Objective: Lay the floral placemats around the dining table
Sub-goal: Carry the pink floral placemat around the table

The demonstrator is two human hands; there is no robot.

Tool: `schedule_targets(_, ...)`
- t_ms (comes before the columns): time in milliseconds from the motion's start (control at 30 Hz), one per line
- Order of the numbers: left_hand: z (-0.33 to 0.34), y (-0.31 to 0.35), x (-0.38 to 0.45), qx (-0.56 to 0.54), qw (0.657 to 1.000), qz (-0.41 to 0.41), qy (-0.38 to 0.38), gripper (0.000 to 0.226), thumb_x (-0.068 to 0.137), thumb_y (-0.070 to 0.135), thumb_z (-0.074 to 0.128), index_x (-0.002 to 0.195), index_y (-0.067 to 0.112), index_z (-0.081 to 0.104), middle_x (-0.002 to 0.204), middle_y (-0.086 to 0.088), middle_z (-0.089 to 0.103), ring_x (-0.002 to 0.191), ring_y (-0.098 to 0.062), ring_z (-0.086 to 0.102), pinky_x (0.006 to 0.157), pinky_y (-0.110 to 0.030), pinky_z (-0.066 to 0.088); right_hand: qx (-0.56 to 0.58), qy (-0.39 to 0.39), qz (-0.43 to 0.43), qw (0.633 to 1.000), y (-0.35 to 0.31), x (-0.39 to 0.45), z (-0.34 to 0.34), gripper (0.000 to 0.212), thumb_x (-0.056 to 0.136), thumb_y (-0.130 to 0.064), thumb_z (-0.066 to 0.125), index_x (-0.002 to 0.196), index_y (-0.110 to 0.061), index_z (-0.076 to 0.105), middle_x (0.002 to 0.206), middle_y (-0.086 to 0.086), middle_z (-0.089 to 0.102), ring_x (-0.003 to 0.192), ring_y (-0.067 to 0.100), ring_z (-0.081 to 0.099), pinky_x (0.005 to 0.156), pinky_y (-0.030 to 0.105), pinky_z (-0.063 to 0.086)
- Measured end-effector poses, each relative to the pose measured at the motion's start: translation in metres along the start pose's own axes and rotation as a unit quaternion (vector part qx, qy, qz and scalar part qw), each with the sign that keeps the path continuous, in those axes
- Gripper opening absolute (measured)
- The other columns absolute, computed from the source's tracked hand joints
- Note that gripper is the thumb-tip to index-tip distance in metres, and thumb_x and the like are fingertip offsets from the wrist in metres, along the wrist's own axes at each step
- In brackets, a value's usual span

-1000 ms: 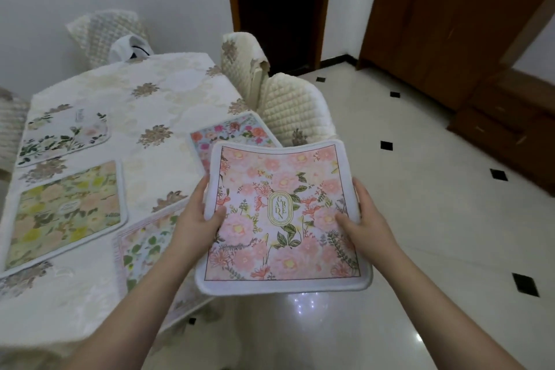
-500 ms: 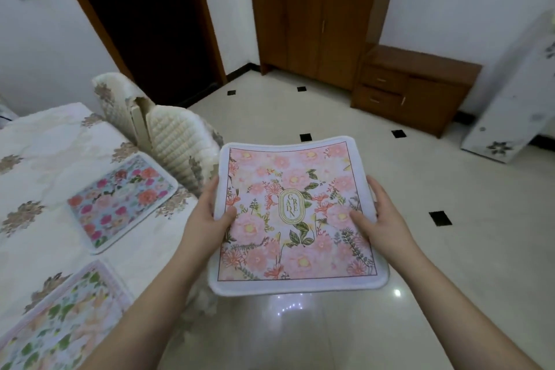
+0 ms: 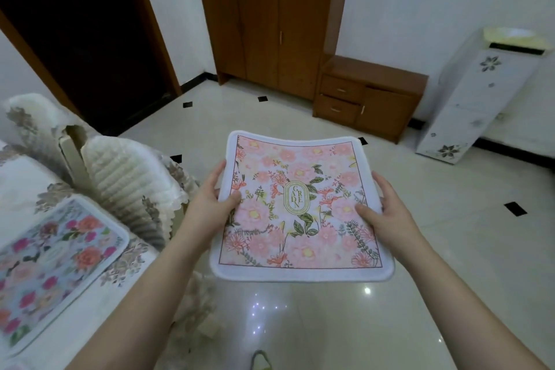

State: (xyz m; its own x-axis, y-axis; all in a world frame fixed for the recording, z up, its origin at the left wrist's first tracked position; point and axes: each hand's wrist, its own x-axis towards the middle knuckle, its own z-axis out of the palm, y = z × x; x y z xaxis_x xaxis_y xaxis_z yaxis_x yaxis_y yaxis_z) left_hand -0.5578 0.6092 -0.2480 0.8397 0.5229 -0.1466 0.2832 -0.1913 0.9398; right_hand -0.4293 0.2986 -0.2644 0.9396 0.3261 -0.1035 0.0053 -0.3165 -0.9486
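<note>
I hold a pink floral placemat (image 3: 300, 210) with a white border flat in front of me, above the tiled floor. My left hand (image 3: 211, 198) grips its left edge, thumb on top. My right hand (image 3: 383, 210) grips its right edge the same way. At the lower left, a blue placemat with red and pink flowers (image 3: 54, 261) lies on the dining table (image 3: 21, 180), which wears a cream floral cloth.
Two chairs with quilted cream covers (image 3: 120, 186) stand against the table's edge. A brown wooden cabinet (image 3: 270, 30) with a low drawer unit (image 3: 369, 96) lines the far wall. A white floral stand (image 3: 477, 99) leans at the right. A dark doorway (image 3: 75, 24) opens behind the chairs.
My view has swung right, away from the table; most of the laid placemats have left the frame. Both hands keep the same hold on the pink placemat.
</note>
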Motion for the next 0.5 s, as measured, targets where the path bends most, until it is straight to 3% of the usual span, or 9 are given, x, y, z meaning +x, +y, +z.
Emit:
schedule_targets(67, -0.017, 0.002, 0.018, -0.014, 1.0, -0.005, 0.003, 0.072, 0.094, 0.023, 0.066, 0.146, 0.057, 0.03, 0.102, 0.006, 0.075, 0.073, -0.012, 0.076, 0.05, -0.021, 0.056, 0.008, -0.009, 0.001, 1.0, -0.015, 0.021, 0.013, 0.068, 0.093, -0.016, 0.067, 0.143, -0.046, 0.034, 0.114, -0.007, 0.071, 0.086, 0.014, 0.075, 0.069, 0.035, 0.061)
schedule_targets(200, -0.052, 0.006, 0.056, -0.048, 0.999, -0.024, 0.0, 0.071, 0.094, 0.02, 0.066, 0.145, 0.055, 0.031, 0.094, 0.01, 0.077, 0.075, -0.02, 0.077, 0.051, -0.032, 0.059, 0.054, -0.045, 0.007, 0.998, -0.043, 0.062, 0.034, 0.063, 0.092, -0.015, 0.068, 0.129, -0.06, 0.042, 0.106, -0.01, 0.075, 0.085, 0.024, 0.076, 0.06, 0.036, 0.061)
schedule_targets(333, -0.077, 0.012, 0.092, -0.067, 0.997, -0.037, 0.009, 0.069, 0.094, 0.019, 0.068, 0.143, 0.055, 0.035, 0.095, 0.005, 0.078, 0.079, -0.029, 0.077, 0.067, -0.053, 0.061, 0.093, -0.071, 0.014, 0.993, -0.064, 0.101, 0.05, 0.063, 0.092, -0.01, 0.067, 0.129, -0.058, 0.046, 0.107, -0.005, 0.075, 0.087, 0.032, 0.075, 0.064, 0.044, 0.061)
schedule_targets(433, -0.089, 0.02, 0.115, -0.078, 0.996, -0.039, 0.014, 0.068, 0.094, 0.019, 0.068, 0.142, 0.055, 0.036, 0.093, 0.002, 0.078, 0.076, -0.032, 0.076, 0.058, -0.05, 0.061, 0.102, -0.092, 0.003, 0.991, -0.079, 0.128, 0.061, 0.064, 0.093, -0.009, 0.066, 0.108, -0.069, 0.051, 0.106, -0.005, 0.076, 0.087, 0.033, 0.075, 0.062, 0.044, 0.061)
schedule_targets(500, -0.094, 0.027, 0.13, -0.085, 0.995, -0.041, 0.023, 0.068, 0.094, 0.018, 0.068, 0.142, 0.054, 0.037, 0.091, 0.001, 0.078, 0.074, -0.033, 0.076, 0.053, -0.046, 0.06, 0.107, -0.105, 0.003, 0.989, -0.087, 0.148, 0.065, 0.062, 0.094, -0.009, 0.065, 0.111, -0.066, 0.05, 0.104, -0.002, 0.076, 0.084, 0.035, 0.075, 0.058, 0.043, 0.061)
